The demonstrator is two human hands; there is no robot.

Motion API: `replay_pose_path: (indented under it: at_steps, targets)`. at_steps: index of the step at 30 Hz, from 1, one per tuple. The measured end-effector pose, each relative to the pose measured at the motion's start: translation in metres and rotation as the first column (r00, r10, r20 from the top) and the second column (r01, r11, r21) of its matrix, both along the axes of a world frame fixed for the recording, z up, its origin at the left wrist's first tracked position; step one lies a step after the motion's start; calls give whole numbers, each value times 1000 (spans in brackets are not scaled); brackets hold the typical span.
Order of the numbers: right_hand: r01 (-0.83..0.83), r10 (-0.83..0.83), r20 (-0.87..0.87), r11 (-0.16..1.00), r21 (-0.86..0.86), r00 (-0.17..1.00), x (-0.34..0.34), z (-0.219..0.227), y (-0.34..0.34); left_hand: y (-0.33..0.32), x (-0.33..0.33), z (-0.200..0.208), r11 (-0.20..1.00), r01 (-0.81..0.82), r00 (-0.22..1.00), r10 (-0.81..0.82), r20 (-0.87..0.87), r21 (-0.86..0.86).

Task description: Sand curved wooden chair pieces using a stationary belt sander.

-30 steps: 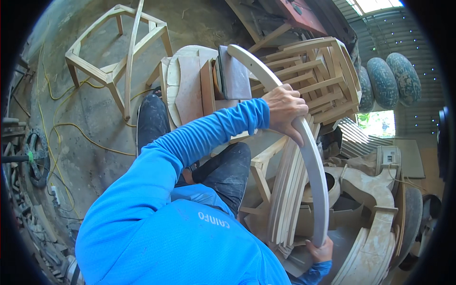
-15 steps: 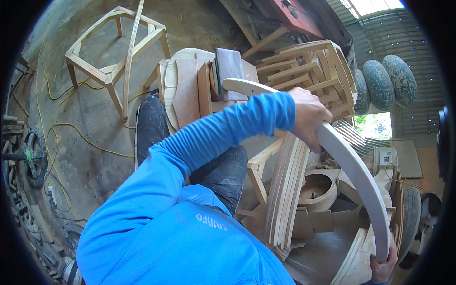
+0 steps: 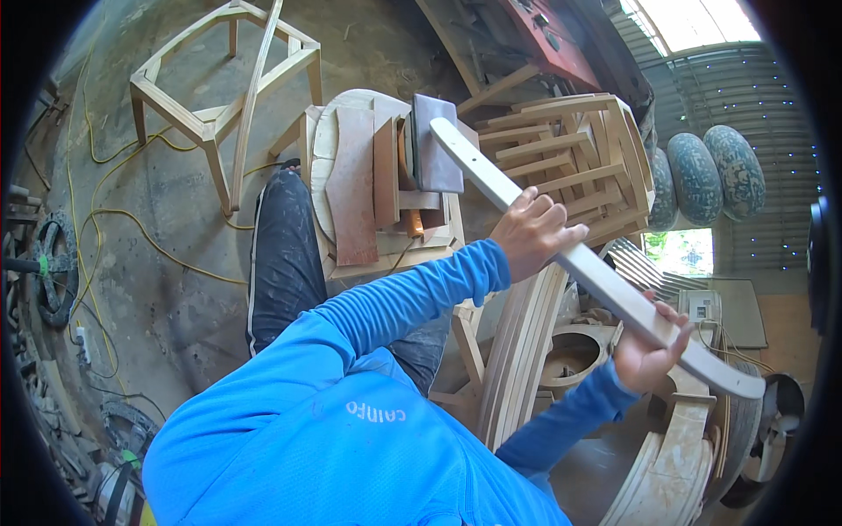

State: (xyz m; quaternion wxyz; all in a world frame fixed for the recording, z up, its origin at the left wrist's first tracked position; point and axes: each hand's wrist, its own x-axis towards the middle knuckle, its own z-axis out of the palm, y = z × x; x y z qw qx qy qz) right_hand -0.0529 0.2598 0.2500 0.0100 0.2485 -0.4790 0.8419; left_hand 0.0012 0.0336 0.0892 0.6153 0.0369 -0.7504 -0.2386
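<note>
A long, curved, smooth wooden strip (image 3: 605,285), with a small hole near its upper end, runs slantwise in front of me. My left hand (image 3: 537,232) is closed round it above the middle. My right hand (image 3: 647,346) grips it nearer the lower right end, its fingertips showing over the edge. The strip's upper end lies at the grey flat-faced pad (image 3: 437,145), which stands upright on a wooden stand; whether they touch I cannot tell. Below the pad, an orange-handled tool (image 3: 415,223) is partly hidden.
A wooden chair frame (image 3: 224,114) stands at the far left, near a yellow cord (image 3: 167,254) on the floor. Stacked wooden frames (image 3: 579,158) lie beyond my hands. Several curved strips (image 3: 526,351) lean beside my legs. A tire (image 3: 745,430) is at right.
The strip has turned and now shows a straighter outline. My right hand has moved up from its low end toward the middle. My left hand has shifted slightly left and nearer.
</note>
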Motion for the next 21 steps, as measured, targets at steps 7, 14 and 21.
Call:
replay_pose_path:
  at_steps: [7,14,21]
  targets:
    - [-364,450,-328,885,290,831,-37,116,-52,-33,-3,30,876,435,837,-478,266,208]
    - [-33,205,-396,916,400,895,-40,176,-225,-73,-30,45,913,104,993,-117,9,395]
    - [-402,531,-400,840,364,747,-30,118,-174,-113,-50,6,973,156,984,-138,-110,170]
